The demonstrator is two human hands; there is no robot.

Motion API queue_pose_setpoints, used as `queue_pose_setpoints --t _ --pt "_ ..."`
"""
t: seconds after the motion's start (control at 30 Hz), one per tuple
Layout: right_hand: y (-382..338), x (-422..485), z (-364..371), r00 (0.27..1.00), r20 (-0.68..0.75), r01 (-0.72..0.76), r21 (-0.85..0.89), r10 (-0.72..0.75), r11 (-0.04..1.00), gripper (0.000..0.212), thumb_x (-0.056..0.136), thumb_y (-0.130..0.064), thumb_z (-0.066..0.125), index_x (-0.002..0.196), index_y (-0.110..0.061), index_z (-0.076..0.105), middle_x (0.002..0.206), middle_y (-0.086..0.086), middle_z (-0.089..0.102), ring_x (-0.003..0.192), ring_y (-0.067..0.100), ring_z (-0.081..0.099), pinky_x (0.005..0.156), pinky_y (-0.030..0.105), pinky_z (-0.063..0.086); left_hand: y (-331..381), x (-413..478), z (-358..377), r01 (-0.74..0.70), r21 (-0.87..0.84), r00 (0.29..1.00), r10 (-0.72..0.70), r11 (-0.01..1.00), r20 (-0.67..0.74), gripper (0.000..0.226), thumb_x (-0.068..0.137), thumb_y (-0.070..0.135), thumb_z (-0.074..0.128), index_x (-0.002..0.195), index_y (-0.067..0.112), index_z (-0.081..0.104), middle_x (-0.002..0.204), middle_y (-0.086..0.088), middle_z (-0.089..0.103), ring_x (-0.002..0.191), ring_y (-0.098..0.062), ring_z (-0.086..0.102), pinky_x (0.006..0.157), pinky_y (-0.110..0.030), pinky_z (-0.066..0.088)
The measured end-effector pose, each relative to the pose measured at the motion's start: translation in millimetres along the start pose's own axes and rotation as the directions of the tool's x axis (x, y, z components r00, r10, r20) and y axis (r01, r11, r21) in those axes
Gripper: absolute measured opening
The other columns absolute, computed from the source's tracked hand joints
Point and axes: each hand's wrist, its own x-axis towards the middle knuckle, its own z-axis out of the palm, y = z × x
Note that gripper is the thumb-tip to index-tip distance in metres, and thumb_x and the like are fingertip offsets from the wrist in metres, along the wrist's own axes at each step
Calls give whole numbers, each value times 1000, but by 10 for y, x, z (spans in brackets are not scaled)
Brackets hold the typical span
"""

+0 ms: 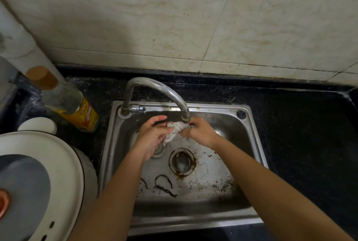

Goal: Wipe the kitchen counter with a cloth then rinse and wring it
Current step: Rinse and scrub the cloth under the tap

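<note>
At far left a white round appliance [58, 155] is being seen beside a bottle [65, 101] with a yellow label, both standing on the black counter [104, 89]. Inside the steel sink [108, 144], under the curved faucet [155, 87], a crumpled white cloth [175, 129] is being gripped at one end by the left hand [153, 134], while its other end is being pinched by the right hand [201, 133]. The cloth is being held above the basin floor, just beyond the drain [182, 160]
</note>
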Motion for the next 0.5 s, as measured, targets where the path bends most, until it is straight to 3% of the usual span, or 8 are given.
queue_pose_setpoints --t 0.07,0.17,0.3,0.43,0.5 --pt "6 -25 3 1000 20 -23 168 20 986 29 72 -14 70 98 -2 65 96 19 67 88 26 61 86 46 49 -63 5 -5 -16 68 999 19 998 -48 33 81 15 71 112 22 63 105 -3 71 99 -17 65 91 -34 49" --pt "62 -40 -5 996 -15 -82 328 92 941 31 77 -5 67 105 5 59 106 25 66 98 38 63 90 49 49 -159 -40 3 -4 290 1000 3 957 4 24 87 39 63 109 29 66 105 7 69 101 -10 61 86 -29 47" --pt "127 -68 9 981 42 -186 494 190 849 31 83 -2 62 114 1 60 104 16 69 91 27 66 87 42 51 -238 -73 51 -65 283 998 61 957 21 14 93 32 57 99 26 68 97 4 71 94 -11 64 81 -27 50" --pt "181 -102 58 974 130 -227 485 187 844 31 90 -30 57 110 -9 68 104 16 71 92 26 68 91 42 49 -277 -40 112 -134 326 991 135 936 20 14 95 29 54 96 23 67 90 1 73 83 -14 68 71 -25 52" --pt "194 -93 105 978 88 -205 496 186 844 36 92 -36 57 108 -7 69 101 14 73 93 27 70 86 39 53 -303 -29 155 -145 348 989 145 926 27 19 95 33 54 99 21 67 92 0 72 84 -13 69 71 -25 54"
